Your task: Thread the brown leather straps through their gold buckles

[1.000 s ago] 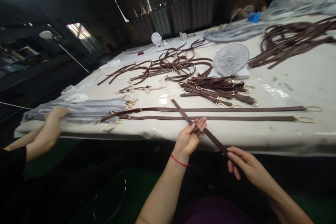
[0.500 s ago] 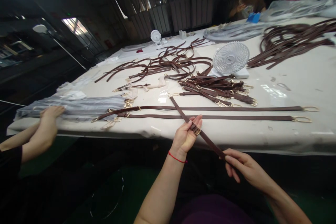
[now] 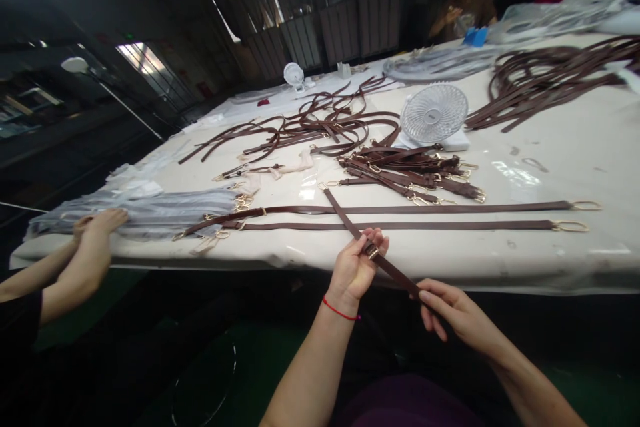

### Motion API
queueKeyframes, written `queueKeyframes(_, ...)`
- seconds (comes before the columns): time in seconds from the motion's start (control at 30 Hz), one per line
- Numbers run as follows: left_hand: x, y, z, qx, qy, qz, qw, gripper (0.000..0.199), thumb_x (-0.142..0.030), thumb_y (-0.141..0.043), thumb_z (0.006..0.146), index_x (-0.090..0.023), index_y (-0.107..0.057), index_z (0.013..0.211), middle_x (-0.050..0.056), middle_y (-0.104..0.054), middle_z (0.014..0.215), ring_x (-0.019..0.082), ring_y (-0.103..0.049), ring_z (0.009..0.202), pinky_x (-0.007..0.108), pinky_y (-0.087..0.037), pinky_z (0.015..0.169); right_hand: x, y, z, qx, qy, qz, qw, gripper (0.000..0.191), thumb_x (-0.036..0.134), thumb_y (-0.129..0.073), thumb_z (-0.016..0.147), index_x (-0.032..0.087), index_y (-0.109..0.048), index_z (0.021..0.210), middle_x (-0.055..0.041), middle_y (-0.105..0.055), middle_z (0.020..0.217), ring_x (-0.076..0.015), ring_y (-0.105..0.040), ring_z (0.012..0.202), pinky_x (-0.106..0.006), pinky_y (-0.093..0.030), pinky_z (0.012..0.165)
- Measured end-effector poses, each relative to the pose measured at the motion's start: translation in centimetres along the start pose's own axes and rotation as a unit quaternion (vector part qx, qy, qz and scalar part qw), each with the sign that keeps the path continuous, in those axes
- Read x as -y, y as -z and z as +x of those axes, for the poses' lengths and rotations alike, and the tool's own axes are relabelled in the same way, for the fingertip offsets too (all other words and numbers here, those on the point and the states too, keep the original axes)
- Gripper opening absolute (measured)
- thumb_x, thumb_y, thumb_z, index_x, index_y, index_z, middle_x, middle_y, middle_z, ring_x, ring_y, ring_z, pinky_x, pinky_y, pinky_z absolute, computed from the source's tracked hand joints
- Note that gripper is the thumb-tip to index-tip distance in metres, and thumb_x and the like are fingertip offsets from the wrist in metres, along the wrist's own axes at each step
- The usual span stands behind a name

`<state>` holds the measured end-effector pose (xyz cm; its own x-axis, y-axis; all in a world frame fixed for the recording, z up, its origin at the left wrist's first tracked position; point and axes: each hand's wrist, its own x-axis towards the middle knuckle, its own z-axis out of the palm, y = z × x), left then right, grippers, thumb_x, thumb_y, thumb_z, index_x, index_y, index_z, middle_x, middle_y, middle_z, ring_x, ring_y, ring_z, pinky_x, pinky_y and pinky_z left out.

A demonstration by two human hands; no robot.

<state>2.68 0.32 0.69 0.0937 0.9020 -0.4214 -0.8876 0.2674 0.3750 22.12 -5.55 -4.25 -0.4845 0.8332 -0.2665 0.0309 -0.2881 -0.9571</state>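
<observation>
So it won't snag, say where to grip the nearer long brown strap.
Pinch the nearer long strap just inside its gold oval ring, from above on the near side of the table. It lies flat there, ring end free; its middle is crossed by the held strap.

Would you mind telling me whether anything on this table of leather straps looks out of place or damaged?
No damage shows from this view. The one askew item is the dark brown leather strap with a gold buckle, held in the left hand and right hand: it runs diagonally across the two long, parallel brown leather straps.
</observation>
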Motion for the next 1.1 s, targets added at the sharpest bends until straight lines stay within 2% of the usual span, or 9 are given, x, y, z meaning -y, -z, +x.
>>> queueKeyframes(0.1,0.7,0.3,0.3,-0.007,-0.047,0.034,0.998,0.011,-0.007,-0.050,0.088,-0.010,-0.060,0.089,0.009,-0.063,0.087,0.010,-0.059,0.065,0.032,-0.054,0.083,0.2,-0.8,0.5,-0.014,0.008,0.008,1.000,0.040,0.054,-0.049,0.092,0.015,-0.053,0.095,0.0009,-0.059,0.057,-0.0074,-0.044,0.037,-0.018,-0.026,0.040)
queueKeyframes(0.2,1.5,0.4,0.5,-0.002,-0.083,0.060,0.995,0.010,-0.009,-0.053,0.086,-0.012,-0.059,0.095,0.007,-0.061,0.084,0.010,-0.056,0.062,0.030,-0.053,0.075,0.6,-1.6,0.9,-0.021,0.024,0.022,0.999,0.037,0.052,-0.048,0.093,0.015,-0.052,0.093,0.0011,-0.060,0.057,-0.0068,-0.044,0.038,-0.018,-0.026,0.041)
queueKeyframes(0.43,1.8,0.1,0.7,0.015,-0.048,0.021,0.998,0.021,-0.009,-0.055,0.084,-0.016,-0.053,0.104,0.004,-0.058,0.086,0.008,-0.055,0.062,0.026,-0.050,0.070,1.7,-2.3,2.0,-0.009,0.051,0.034,0.998,0.034,0.049,-0.048,0.095,0.015,-0.052,0.096,0.0016,-0.060,0.058,-0.0068,-0.044,0.038,-0.019,-0.026,0.042)
queueKeyframes(0.63,3.3,-0.2,-0.6,0.051,-0.028,0.091,0.994,0.022,-0.016,-0.063,0.081,-0.015,-0.055,0.101,0.007,-0.062,0.091,0.015,-0.062,0.076,0.025,-0.051,0.066,2.4,-2.8,4.1,-0.051,0.103,0.060,0.991,0.034,0.049,-0.051,0.093,0.017,-0.049,0.085,-0.0005,-0.063,0.062,-0.0087,-0.048,0.039,-0.021,-0.033,0.043)
queueKeyframes(0.8,2.7,0.2,-1.3,0.100,-0.008,0.161,0.982,0.033,-0.017,-0.067,0.079,-0.017,-0.053,0.109,0.009,-0.064,0.093,0.020,-0.063,0.073,0.024,-0.048,0.049,2.7,-2.4,4.1,-0.062,0.111,0.050,0.991,0.029,0.046,-0.053,0.093,0.017,-0.052,0.099,-0.0009,-0.065,0.070,-0.0140,-0.058,0.053,-0.026,-0.045,0.059)
queueKeyframes(0.87,1.8,0.7,-0.9,0.091,-0.013,0.148,0.985,0.033,-0.011,-0.065,0.079,-0.015,-0.052,0.109,0.007,-0.063,0.086,0.017,-0.063,0.070,0.028,-0.053,0.056,2.5,-1.7,3.3,-0.059,0.110,0.008,0.992,0.025,0.043,-0.052,0.093,0.018,-0.054,0.098,-0.0021,-0.067,0.077,-0.0163,-0.061,0.066,-0.029,-0.046,0.070)
queueKeyframes(0.93,0.8,1.0,-0.4,0.073,-0.030,0.111,0.991,0.026,-0.006,-0.062,0.080,-0.011,-0.054,0.104,0.005,-0.062,0.082,0.014,-0.063,0.071,0.036,-0.056,0.077,2.1,-0.9,2.5,-0.052,0.100,-0.063,0.992,0.023,0.041,-0.053,0.092,0.018,-0.057,0.091,-0.0032,-0.067,0.081,-0.0183,-0.061,0.075,-0.030,-0.044,0.076)
queueKeyframes(1.0,0.1,1.2,0.2,0.053,-0.047,0.077,0.994,0.017,-0.003,-0.060,0.081,-0.008,-0.056,0.097,0.006,-0.061,0.081,0.012,-0.062,0.070,0.041,-0.052,0.093,1.6,-0.2,1.9,-0.045,0.077,-0.127,0.988,0.026,0.041,-0.052,0.092,0.018,-0.060,0.082,-0.0029,-0.065,0.076,-0.0185,-0.059,0.073,-0.030,-0.043,0.072)
queueKeyframes(1.1,0.3,1.0,0.5,0.035,-0.046,0.061,0.997,0.013,-0.002,-0.059,0.082,-0.007,-0.058,0.094,0.008,-0.063,0.083,0.014,-0.065,0.074,0.042,-0.049,0.099,1.3,0.2,2.0,-0.052,0.060,-0.142,0.987,0.032,0.041,-0.050,0.092,0.018,-0.061,0.074,-0.0023,-0.064,0.068,-0.0170,-0.055,0.064,-0.029,-0.042,0.066)
